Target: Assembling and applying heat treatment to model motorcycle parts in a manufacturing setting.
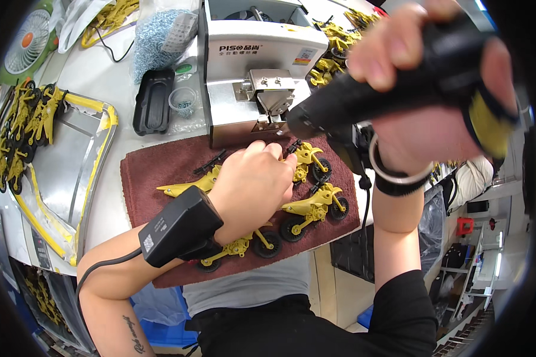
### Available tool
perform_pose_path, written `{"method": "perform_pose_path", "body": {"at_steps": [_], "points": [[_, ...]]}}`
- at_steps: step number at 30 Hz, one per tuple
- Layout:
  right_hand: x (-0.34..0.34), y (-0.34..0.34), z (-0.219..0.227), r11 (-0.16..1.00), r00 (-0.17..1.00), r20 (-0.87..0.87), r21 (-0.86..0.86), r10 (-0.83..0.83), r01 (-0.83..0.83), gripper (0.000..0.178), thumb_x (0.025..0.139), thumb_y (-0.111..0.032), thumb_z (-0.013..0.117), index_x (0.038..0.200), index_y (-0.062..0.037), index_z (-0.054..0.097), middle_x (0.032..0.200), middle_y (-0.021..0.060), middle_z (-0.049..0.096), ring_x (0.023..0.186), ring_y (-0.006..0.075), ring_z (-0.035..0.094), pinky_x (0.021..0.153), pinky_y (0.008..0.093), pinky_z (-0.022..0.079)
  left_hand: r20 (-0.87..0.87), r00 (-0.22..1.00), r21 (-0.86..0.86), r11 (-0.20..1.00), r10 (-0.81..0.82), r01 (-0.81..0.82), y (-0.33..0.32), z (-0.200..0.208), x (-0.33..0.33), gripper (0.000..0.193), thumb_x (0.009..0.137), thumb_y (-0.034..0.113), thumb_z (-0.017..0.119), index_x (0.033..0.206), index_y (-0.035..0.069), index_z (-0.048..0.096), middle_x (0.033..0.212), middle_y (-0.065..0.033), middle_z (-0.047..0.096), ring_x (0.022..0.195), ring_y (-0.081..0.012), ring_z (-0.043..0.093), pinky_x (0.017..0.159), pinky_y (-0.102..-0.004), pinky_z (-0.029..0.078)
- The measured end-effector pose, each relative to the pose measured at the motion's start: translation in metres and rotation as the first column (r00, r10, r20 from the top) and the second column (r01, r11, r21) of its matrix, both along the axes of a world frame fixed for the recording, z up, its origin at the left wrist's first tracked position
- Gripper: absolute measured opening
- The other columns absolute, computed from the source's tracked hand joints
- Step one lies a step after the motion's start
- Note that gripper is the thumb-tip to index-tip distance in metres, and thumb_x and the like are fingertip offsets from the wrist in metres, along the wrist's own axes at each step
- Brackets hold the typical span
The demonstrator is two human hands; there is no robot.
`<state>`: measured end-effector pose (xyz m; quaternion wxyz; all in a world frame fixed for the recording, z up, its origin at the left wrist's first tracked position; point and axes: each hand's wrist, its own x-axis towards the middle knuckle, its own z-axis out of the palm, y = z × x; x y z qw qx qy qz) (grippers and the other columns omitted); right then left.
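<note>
My right hand (426,132) is wrapped around a black electric screwdriver (363,98), held high over the right of the table. The tool's front end is at the metal outlet (273,98) of a white screw feeder (250,37); its very tip is hard to make out. My left hand (250,178) is closed, palm down, on a yellow toy motorcycle (307,156) with black wheels, its fingers hiding part of the toy. Nearer me lie another toy motorcycle (315,207) and one partly under my left wrist (235,250). A yellow toy body (187,185) sits left of the hand.
Everything rests on a brown cloth (155,169). Left of the feeder are a black tray (153,102), a small clear cup (183,101) and a bag of bluish screws (161,44). More yellow toys (33,119) sit on a taped metal tray (89,160).
</note>
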<state>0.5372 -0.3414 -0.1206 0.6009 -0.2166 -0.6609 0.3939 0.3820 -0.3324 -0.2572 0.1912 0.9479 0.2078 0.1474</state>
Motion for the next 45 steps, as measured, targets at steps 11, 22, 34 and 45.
{"method": "perform_pose_path", "body": {"at_steps": [11,22,34,45], "points": [[0.035,-0.043,-0.039,0.987,0.989,-0.019,-0.073,-0.145,0.143,0.045,0.086,-0.041,0.051,0.104,-0.0016,0.039,0.077,0.0119,0.05,0.063,0.0207,0.05,0.063,0.0366,0.041,0.093,0.996,0.068,0.997,0.017,-0.023,-0.004,-0.006,0.006,0.032,0.074,0.016,0.065,0.103,0.003,0.063,0.087,-0.0065,0.057,0.082,-0.0232,0.055,0.071,-0.0342,0.048],[0.037,-0.043,-0.046,0.986,0.984,-0.06,-0.028,-0.167,0.166,0.045,0.086,-0.041,0.052,0.103,-0.0013,0.04,0.076,0.0134,0.049,0.063,0.022,0.05,0.063,0.0373,0.041,0.104,0.995,0.031,1.0,0.003,-0.006,-0.003,-0.004,0.006,0.033,0.074,0.016,0.065,0.104,0.003,0.062,0.087,-0.0067,0.057,0.081,-0.0237,0.055,0.07,-0.0347,0.048],[0.043,-0.043,-0.042,0.993,0.989,-0.092,0.0,-0.115,0.116,0.051,0.083,-0.044,0.055,0.108,-0.0021,0.041,0.081,0.0106,0.047,0.067,0.0202,0.047,0.065,0.0349,0.037,0.079,0.997,0.074,0.997,0.017,-0.023,-0.003,-0.005,0.006,0.033,0.074,0.017,0.064,0.104,0.003,0.062,0.086,-0.0065,0.056,0.081,-0.0229,0.055,0.069,-0.0341,0.048],[0.049,0.029,0.025,0.36,0.695,-0.245,0.713,-0.676,0.601,0.053,0.079,-0.056,0.048,0.089,-0.0045,0.058,0.076,0.0137,0.059,0.068,0.0266,0.054,0.072,0.042,0.044,0.104,0.995,0.069,0.998,0.003,-0.01,-0.006,-0.004,0.011,0.033,0.075,0.017,0.063,0.105,0.002,0.062,0.084,-0.0073,0.056,0.079,-0.0237,0.056,0.068,-0.0344,0.049]]}}
